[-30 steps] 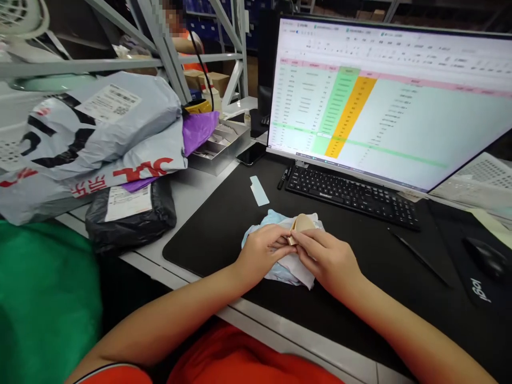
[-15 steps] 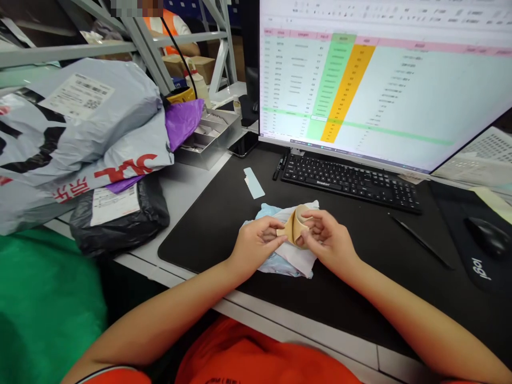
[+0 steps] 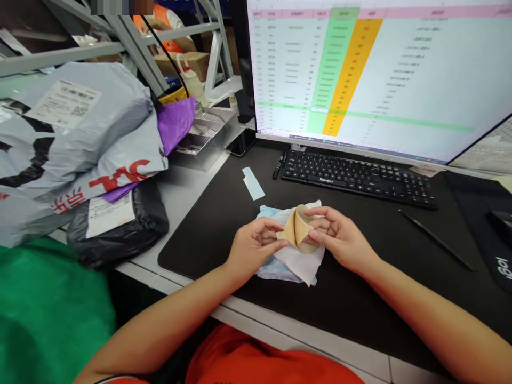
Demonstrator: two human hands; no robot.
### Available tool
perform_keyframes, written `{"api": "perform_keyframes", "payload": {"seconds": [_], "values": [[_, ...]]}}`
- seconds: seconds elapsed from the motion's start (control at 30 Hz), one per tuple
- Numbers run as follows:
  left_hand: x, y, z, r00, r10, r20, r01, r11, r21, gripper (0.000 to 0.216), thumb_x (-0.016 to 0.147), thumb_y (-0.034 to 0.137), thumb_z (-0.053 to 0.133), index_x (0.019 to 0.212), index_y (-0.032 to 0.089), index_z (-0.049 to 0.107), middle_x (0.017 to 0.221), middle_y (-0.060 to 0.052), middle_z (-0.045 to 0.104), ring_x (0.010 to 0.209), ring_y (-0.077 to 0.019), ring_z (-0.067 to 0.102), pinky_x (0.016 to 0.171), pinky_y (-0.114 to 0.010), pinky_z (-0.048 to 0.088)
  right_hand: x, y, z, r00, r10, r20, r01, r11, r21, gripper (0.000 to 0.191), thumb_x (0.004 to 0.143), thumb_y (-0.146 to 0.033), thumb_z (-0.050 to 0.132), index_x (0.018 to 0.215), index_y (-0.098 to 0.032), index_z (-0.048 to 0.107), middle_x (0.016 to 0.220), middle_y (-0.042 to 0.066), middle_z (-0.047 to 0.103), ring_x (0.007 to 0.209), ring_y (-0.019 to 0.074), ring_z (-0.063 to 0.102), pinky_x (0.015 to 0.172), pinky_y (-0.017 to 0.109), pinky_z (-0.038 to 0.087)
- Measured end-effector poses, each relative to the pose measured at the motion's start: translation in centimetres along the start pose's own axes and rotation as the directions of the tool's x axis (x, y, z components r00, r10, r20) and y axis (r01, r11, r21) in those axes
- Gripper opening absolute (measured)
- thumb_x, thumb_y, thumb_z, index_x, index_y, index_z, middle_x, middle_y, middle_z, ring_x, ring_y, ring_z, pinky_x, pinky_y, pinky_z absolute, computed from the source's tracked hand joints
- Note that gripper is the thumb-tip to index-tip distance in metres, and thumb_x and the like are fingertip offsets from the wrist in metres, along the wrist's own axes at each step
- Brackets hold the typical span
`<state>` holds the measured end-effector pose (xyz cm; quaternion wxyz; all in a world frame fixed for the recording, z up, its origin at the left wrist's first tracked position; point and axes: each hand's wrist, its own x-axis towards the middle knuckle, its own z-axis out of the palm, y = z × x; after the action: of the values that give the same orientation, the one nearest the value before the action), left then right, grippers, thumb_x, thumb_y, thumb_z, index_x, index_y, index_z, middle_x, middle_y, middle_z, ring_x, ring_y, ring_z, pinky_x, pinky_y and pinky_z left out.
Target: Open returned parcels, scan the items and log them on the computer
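Observation:
A roll of tan tape (image 3: pixel 305 241) is held upright between my hands, with a loose flap standing out from it on the left. My left hand (image 3: pixel 253 241) pinches the end of that flap between thumb and fingers. My right hand (image 3: pixel 340 234) grips the roll from the right, its thumb pressed against another tan edge and its fingers around the back rim. Beneath the roll lies a crumpled white and light-blue plastic bag (image 3: pixel 286 271) on the black desk mat (image 3: pixel 208 224). What is inside the bag cannot be seen.
A light-blue card strip (image 3: pixel 253 184), a keyboard (image 3: pixel 340 173) and a thin black pen-like tool (image 3: pixel 436 239) lie around the hands. Behind stands a monitor (image 3: pixel 360 80). Grey parcels (image 3: pixel 92 133) and a black parcel (image 3: pixel 148 218) are piled at left. A person (image 3: pixel 170 26) is in the background.
My right hand has moved slightly right, and the tan flap between my hands is spread wider. The white bag's lower corner shows more. The view has shifted a little.

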<state>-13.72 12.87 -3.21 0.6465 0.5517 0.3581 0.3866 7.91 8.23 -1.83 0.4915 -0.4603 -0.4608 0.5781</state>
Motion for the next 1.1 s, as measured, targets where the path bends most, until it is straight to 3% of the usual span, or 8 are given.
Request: {"api": "perform_keyframes", "payload": {"seconds": [0.17,0.27,0.33,0.57,0.77,0.9,1.0,1.1], "values": [[0.1,0.1,-0.2,1.0,0.006,0.016,-0.007,0.999,0.045,0.039,0.064,0.034,0.091,0.091,0.017,0.067,0.082,-0.005,0.077,0.079,-0.0225,0.077,0.076,-0.032,0.065,-0.7,0.1,0.7,0.984,-0.166,0.057,0.175,0.934,-0.312,0.052,0.082,-0.041,0.075,0.126,-0.024,0.055,0.107,0.007,0.072,0.099,0.0204,0.071,0.089,0.037,0.059],[0.1,0.0,-0.5,0.995,0.046,0.09,-0.053,0.996,0.075,0.042,0.069,0.04,0.088,0.097,0.017,0.067,0.089,-0.009,0.078,0.082,-0.0252,0.078,0.075,-0.033,0.066,-1.1,0.8,1.7,0.939,-0.326,0.114,0.314,0.667,-0.676,0.068,0.073,-0.037,0.082,0.133,-0.024,0.054,0.124,0.01,0.068,0.113,0.0254,0.066,0.097,0.042,0.055],[0.1,0.0,-0.8,0.982,0.114,0.154,-0.136,0.98,0.144,0.035,0.08,0.043,0.078,0.101,0.018,0.067,0.092,-0.01,0.078,0.083,-0.0251,0.078,0.074,-0.032,0.066,-1.1,1.3,2.2,0.912,-0.386,0.136,0.328,0.489,-0.808,0.049,0.082,-0.031,0.072,0.128,-0.022,0.059,0.12,0.011,0.07,0.109,0.0251,0.066,0.093,0.04,0.055],[0.1,0.6,-1.8,0.85,0.525,0.037,-0.414,0.623,0.664,0.015,0.091,0.032,0.061,0.095,0.02,0.07,0.077,-0.001,0.074,0.064,-0.0157,0.073,0.064,-0.025,0.06,-0.9,1.3,2.8,0.877,-0.194,0.439,0.471,0.177,-0.864,0.025,0.095,-0.031,0.055,0.114,-0.021,0.069,0.111,0.006,0.073,0.101,0.0221,0.067,0.088,0.035,0.054],[0.8,2.6,-2.0,0.865,0.487,0.119,-0.392,0.51,0.765,0.018,0.093,0.034,0.056,0.099,0.022,0.068,0.088,-0.001,0.074,0.075,-0.0162,0.073,0.068,-0.026,0.059,-2.0,-2.2,1.8,0.851,-0.243,0.466,0.488,0.033,-0.872,0.03,0.096,-0.034,0.054,0.118,-0.02,0.069,0.125,0.008,0.068,0.112,0.0233,0.063,0.096,0.038,0.053],[2.0,5.2,-1.4,0.871,0.415,0.263,-0.404,0.302,0.863,0.019,0.094,0.032,0.052,0.101,0.022,0.066,0.098,-0.004,0.072,0.087,-0.0211,0.071,0.076,-0.034,0.059,-3.8,-6.1,-5.1,0.865,-0.48,0.149,0.186,0.029,-0.982,0.031,0.098,-0.032,0.049,0.118,-0.023,0.07,0.127,0.008,0.067,0.113,0.0213,0.063,0.099,0.038,0.052],[4.6,6.1,-0.5,0.876,0.337,0.344,-0.416,0.168,0.894,0.018,0.094,0.026,0.05,0.102,0.019,0.065,0.109,-0.009,0.069,0.098,-0.0241,0.068,0.084,-0.038,0.057,-6.4,-7.2,-15.0,0.829,-0.537,-0.157,-0.158,0.046,-0.986,0.037,0.098,-0.042,0.045,0.115,-0.023,0.071,0.124,0.008,0.068,0.111,0.0241,0.065,0.096,0.04,0.053],[9.2,5.0,0.9,0.885,0.279,0.374,-0.404,0.056,0.913,0.019,0.093,0.021,0.054,0.107,0.014,0.066,0.13,-0.016,0.062,0.12,-0.0292,0.061,0.101,-0.043,0.051,-10.0,-5.6,-26.2,0.703,-0.526,-0.48,-0.53,0.063,-0.846,0.045,0.092,-0.045,0.045,0.114,-0.015,0.071,0.119,0.015,0.069,0.107,0.0311,0.065,0.092,0.045,0.053]]}}
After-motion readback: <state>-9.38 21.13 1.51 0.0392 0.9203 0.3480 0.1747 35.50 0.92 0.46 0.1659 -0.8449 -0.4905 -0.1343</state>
